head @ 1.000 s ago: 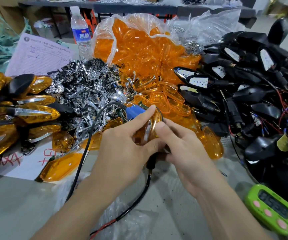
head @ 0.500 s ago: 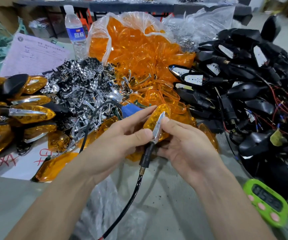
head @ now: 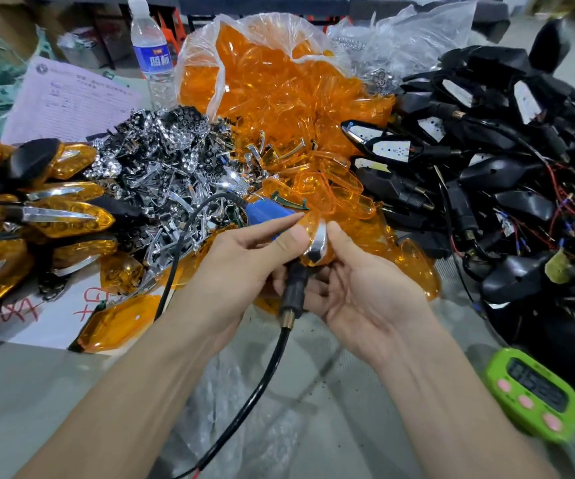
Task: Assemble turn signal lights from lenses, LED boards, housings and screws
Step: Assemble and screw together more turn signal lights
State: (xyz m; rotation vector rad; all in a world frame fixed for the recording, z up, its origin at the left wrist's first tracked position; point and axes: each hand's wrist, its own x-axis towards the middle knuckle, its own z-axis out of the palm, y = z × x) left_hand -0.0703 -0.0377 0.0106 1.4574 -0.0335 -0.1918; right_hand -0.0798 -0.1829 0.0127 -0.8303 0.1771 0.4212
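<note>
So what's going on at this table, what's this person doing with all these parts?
A person grips one amber turn signal light with a chrome strip between the left hand and right hand, its black cable hanging down. Around it lie a bag of orange plastic lenses, a heap of chrome reflectors, a tangle of wired black housings, and finished amber lights at the left.

On the grey surface (head: 37,392), a heap of assembled amber turn signals (head: 54,219) lies left. Just right of it is a pile of chrome plastic reflectors (head: 161,160), with a clear bag of orange lenses (head: 279,88) behind centre. Black wired housings (head: 503,184) lie right, and a green digital timer (head: 534,395) sits front right.
</note>
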